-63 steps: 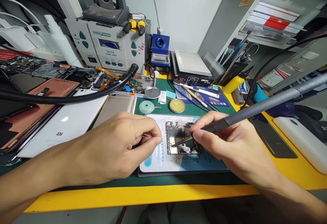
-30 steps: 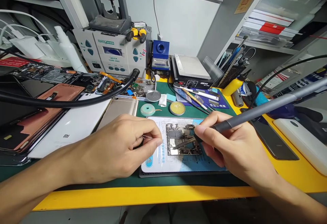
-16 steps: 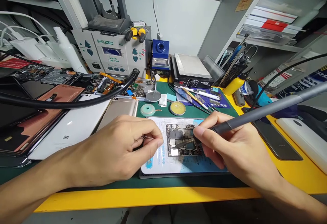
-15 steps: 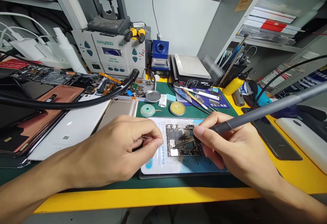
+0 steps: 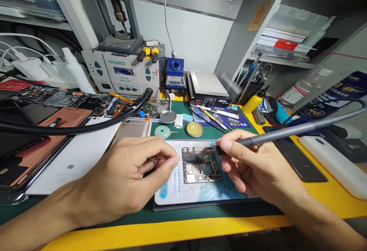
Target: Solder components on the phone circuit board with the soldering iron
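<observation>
My left hand (image 5: 137,174) pinches a thin wire (image 5: 183,161), whose free end reaches toward the upper left part of a circuit board (image 5: 189,170). In my right hand (image 5: 246,155) is a dark grey soldering iron (image 5: 275,133), held like a pen. Its metal tip lies over the upper part of the board, close to the wire; whether they touch is too small to tell. The board rests on a white and blue pad (image 5: 177,197) between my hands.
Behind the pad are a round yellow tin (image 5: 194,129), a green spool (image 5: 162,131) and a round metal lid (image 5: 168,117). Phones, including a white one (image 5: 71,155), lie left. A black hose (image 5: 86,129) crosses above them. The hot air station (image 5: 123,71) stands behind.
The iron's tip has moved from the board's lower left part up to its upper part. The wire end now reaches over the board. The whole view has shifted slightly.
</observation>
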A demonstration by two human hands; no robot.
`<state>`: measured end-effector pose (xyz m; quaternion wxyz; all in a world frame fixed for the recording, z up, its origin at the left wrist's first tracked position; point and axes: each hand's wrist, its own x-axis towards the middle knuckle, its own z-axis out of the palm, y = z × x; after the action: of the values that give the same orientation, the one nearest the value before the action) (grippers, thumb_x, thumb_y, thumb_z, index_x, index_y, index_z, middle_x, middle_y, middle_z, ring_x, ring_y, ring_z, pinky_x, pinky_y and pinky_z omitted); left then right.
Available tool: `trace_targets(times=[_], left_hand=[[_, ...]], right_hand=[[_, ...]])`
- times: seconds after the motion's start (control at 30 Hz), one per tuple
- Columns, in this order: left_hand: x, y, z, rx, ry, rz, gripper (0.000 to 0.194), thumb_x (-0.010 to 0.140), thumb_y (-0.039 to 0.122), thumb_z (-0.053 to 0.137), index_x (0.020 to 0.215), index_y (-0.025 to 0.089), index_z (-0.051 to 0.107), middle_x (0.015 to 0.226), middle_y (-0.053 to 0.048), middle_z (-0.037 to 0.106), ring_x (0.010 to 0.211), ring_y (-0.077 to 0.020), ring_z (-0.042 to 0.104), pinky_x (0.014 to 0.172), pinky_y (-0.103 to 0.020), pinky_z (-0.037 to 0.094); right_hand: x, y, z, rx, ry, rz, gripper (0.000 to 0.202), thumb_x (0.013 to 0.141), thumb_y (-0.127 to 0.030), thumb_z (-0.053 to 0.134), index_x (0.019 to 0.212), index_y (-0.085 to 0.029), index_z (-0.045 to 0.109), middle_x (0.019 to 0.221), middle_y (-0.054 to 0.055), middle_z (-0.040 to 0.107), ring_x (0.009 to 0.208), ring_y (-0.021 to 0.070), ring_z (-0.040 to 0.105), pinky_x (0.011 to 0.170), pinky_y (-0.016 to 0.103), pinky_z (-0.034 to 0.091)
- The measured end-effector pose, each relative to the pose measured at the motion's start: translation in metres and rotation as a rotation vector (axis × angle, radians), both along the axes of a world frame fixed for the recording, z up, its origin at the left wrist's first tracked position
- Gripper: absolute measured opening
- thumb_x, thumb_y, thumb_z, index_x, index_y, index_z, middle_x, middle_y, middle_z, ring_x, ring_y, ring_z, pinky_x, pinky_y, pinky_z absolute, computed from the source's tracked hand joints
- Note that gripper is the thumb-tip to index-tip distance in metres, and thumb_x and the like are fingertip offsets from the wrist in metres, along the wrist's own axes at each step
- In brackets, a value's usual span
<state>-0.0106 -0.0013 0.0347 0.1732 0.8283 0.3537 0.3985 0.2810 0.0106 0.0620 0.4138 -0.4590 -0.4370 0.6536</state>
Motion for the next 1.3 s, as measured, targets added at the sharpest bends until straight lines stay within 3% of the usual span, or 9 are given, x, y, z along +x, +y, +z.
trace_targets(times=[0.13,0.2,0.33,0.57,0.8,1.3], left_hand=[[0.001,-0.001,0.003,0.021,-0.015,0.067,0.030,0.115,0.016,0.065,0.092,0.022,0.083,0.066,0.009,0.065,0.052,-0.0075,0.047,0.047,-0.021,0.034],[0.001,-0.001,0.002,0.023,-0.022,0.093,0.030,0.115,0.017,0.066,0.092,0.023,0.084,0.066,0.009,0.065,0.052,-0.0074,0.048,0.047,-0.021,0.034],[0.002,0.000,0.000,0.015,-0.034,0.113,0.028,0.115,0.020,0.068,0.093,0.023,0.085,0.065,0.010,0.064,0.051,-0.0068,0.047,0.047,-0.021,0.032],[0.005,0.000,0.000,0.002,-0.019,0.090,0.029,0.114,0.018,0.068,0.091,0.022,0.084,0.067,0.010,0.066,0.052,-0.0058,0.047,0.046,-0.020,0.033],[0.009,0.003,-0.002,0.008,0.003,0.076,0.029,0.114,0.015,0.068,0.090,0.021,0.083,0.068,0.009,0.068,0.053,-0.0053,0.047,0.048,-0.021,0.034],[0.008,0.002,-0.001,0.028,0.014,0.074,0.029,0.114,0.011,0.067,0.092,0.020,0.082,0.067,0.009,0.066,0.053,-0.0056,0.044,0.047,-0.023,0.032]], right_hand=[[0.009,0.003,-0.005,-0.027,0.120,0.102,0.035,0.086,-0.035,0.126,0.103,-0.023,0.098,0.071,0.002,0.090,0.046,0.0179,0.082,0.041,0.018,0.060],[0.007,-0.002,-0.005,-0.003,0.090,0.045,0.037,0.085,-0.042,0.127,0.100,-0.023,0.099,0.069,0.002,0.089,0.046,0.0173,0.081,0.042,0.018,0.061],[-0.003,-0.013,-0.001,0.051,-0.050,-0.150,0.048,0.071,-0.051,0.133,0.090,-0.021,0.100,0.064,0.000,0.084,0.044,0.0126,0.075,0.042,0.015,0.059],[-0.007,-0.015,0.006,-0.006,-0.128,-0.153,0.055,0.066,-0.062,0.133,0.089,-0.024,0.101,0.065,-0.002,0.083,0.046,0.0118,0.074,0.042,0.015,0.057],[-0.008,-0.016,0.005,-0.006,-0.137,-0.172,0.038,0.069,-0.036,0.131,0.087,-0.023,0.100,0.062,-0.001,0.081,0.045,0.0141,0.073,0.041,0.017,0.055],[-0.009,-0.015,0.005,-0.007,-0.171,-0.179,0.035,0.070,-0.033,0.129,0.086,-0.025,0.099,0.062,-0.002,0.082,0.045,0.0146,0.073,0.042,0.019,0.056]])
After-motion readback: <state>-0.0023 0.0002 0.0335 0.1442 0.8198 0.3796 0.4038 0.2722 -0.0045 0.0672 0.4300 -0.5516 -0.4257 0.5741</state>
